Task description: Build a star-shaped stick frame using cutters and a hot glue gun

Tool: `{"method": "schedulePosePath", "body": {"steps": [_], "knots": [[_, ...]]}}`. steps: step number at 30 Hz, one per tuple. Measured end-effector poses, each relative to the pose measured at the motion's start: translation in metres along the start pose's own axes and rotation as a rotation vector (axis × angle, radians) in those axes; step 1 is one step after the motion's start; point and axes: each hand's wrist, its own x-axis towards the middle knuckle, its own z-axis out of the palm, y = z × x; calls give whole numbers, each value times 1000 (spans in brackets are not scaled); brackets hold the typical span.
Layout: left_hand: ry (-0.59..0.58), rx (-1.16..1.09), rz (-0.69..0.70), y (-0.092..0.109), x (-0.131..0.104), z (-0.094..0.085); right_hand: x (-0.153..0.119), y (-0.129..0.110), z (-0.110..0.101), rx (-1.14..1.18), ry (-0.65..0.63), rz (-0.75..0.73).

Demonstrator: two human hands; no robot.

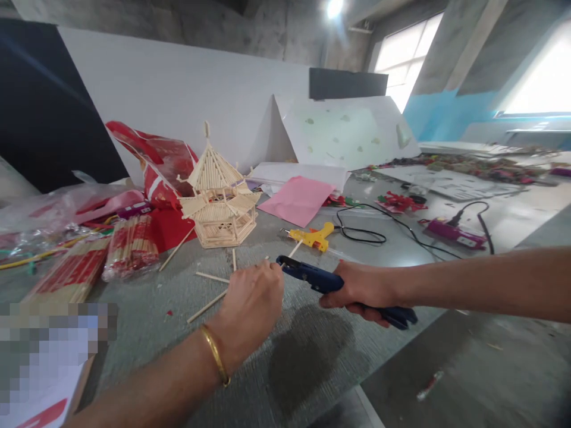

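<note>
My right hand (357, 291) is wrapped round the handles of dark blue cutting pliers (310, 274). Their jaws are at the fingertips of my left hand (256, 291), which is closed in a pinch on a thin wooden stick (295, 248). The stick's far part sticks out beyond the jaws; the rest is hidden by my fingers. A gold bracelet circles my left wrist. Just beyond my left hand, loose sticks (207, 306) lie on the grey table (178, 356). Behind them stands a pavilion model (220, 208) built of sticks, with a pointed upper roof and a wider lower one.
A yellow glue gun (314, 236) with a black cord lies past the pliers. Bundled sticks (134, 244) in plastic and a red bag (156, 160) are at left. Pink paper (298, 199) lies at the back. A purple power strip (455, 233) sits at right, near the table's edge.
</note>
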Motion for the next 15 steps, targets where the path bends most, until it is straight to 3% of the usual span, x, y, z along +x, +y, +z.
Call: {"method": "schedulePosePath", "body": {"steps": [10,12,15], "knots": [[19,6,44,-7,15,4,12,2,-8,-130,114,-70],[52,-7,13,-12,14,0,13,0,-13,-114,90,-94],[92,-30,-42,-25,7,-9,10,-7,-25,-51,-55,-20]]}}
